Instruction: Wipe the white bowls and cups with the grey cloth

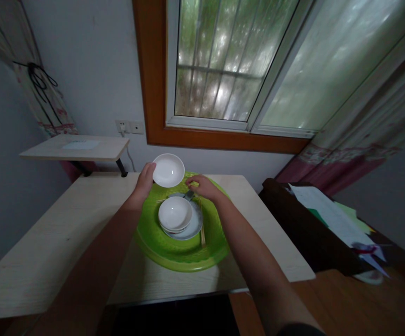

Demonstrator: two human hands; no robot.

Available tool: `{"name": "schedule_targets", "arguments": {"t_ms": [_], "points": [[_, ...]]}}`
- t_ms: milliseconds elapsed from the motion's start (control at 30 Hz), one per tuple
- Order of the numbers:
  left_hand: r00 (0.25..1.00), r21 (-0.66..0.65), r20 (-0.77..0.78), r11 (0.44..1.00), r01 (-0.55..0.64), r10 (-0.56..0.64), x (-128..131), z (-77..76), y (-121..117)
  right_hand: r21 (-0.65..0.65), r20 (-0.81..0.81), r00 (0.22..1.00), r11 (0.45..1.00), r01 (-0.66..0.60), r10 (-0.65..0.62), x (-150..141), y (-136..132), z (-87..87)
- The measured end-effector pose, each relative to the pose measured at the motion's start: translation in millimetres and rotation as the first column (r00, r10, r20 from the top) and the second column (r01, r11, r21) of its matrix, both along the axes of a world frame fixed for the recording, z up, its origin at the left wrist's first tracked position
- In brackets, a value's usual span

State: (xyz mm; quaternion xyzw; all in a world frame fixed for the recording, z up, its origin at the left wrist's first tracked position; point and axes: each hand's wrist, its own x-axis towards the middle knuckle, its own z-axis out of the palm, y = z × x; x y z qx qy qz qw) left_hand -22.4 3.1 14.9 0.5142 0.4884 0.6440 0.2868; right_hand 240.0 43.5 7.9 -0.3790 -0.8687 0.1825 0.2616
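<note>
My left hand (145, 181) grips the left rim of a shallow white bowl (169, 170), tilted up over the back of a round green tray (184, 266). To its right, my right hand (204, 186) hovers above the tray, fingers partly curled and apart, with nothing visible in them. Below both hands sits a small stack of white bowls (175, 213) on a pale plate (195, 224). A dark grey object (188, 195) of unclear kind lies at the plate's back edge. Light-coloured chopsticks (202, 231) rest on the tray's right side.
The tray stands on a pale wooden table (65, 238). A small raised shelf (76, 148) with a paper on it is at the back left. A dark brown piece of furniture (293, 228) holding papers (324, 214) stands at the right. Behind are a window and wall sockets (130, 127).
</note>
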Motion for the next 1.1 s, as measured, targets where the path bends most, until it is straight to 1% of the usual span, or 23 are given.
{"name": "schedule_targets", "arguments": {"t_ms": [33,100,133,200,300,433,500,567,700,800,1000,1100], "points": [[1.0,-0.002,-0.003,1.0,0.009,-0.009,-0.2,-0.4,0.0,0.015,0.105,0.994,0.999,-0.038,0.036,1.3,1.3,-2.4],[1.0,-0.003,-0.016,1.0,0.025,-0.025,-0.5,-0.9,-0.4,-0.007,0.273,0.957,0.995,-0.103,0.101,3.5,4.2,-7.2],[0.999,-0.004,-0.019,1.0,0.029,-0.029,-0.6,-1.0,-0.9,-0.032,0.316,0.941,0.993,-0.113,0.118,4.4,5.6,-9.3],[0.999,-0.014,-0.019,0.999,0.031,-0.032,-0.5,-0.4,-2.1,-0.07,0.318,0.942,0.993,-0.091,0.108,5.9,8.1,-12.4],[0.999,-0.039,-0.005,0.998,0.042,-0.042,-0.4,1.2,-3.4,-0.087,0.244,0.968,0.995,-0.04,0.06,7.0,9.8,-13.6],[1.0,-0.055,0.013,0.998,0.022,-0.022,-1.2,1.9,-2.4,-0.087,0.185,0.982,0.996,-0.018,0.034,5.3,6.4,-9.1],[1.0,-0.061,0.017,0.998,0.01,-0.009,-2.1,1.4,-1.3,-0.08,0.091,0.996,0.997,0.01,-0.003,3.1,3.0,-5.3],[1.0,-0.062,0.016,0.998,0.015,-0.014,-3.3,0.8,-0.5,-0.1,-0.024,0.998,0.994,0.048,-0.05,0.8,-0.4,-1.9],[0.999,-0.067,0.001,0.997,0.044,-0.044,-4.7,0.6,-0.5,-0.212,-0.184,0.974,0.973,0.092,-0.133,-1.6,-3.7,0.4],[0.998,-0.08,-0.02,0.995,0.051,-0.053,-4.3,0.4,-1.0,-0.257,-0.267,0.947,0.96,0.111,-0.181,-1.4,-2.1,-1.1],[0.996,-0.085,-0.055,0.994,0.066,-0.071,-2.3,0.8,-2.8,-0.34,-0.378,0.892,0.933,0.117,-0.249,-2.8,2.2,-1.4],[0.995,-0.074,-0.071,0.995,0.066,-0.072,-1.8,2.2,-3.9,-0.345,-0.388,0.88,0.928,0.138,-0.275,-4.3,4.0,-2.2]]}}
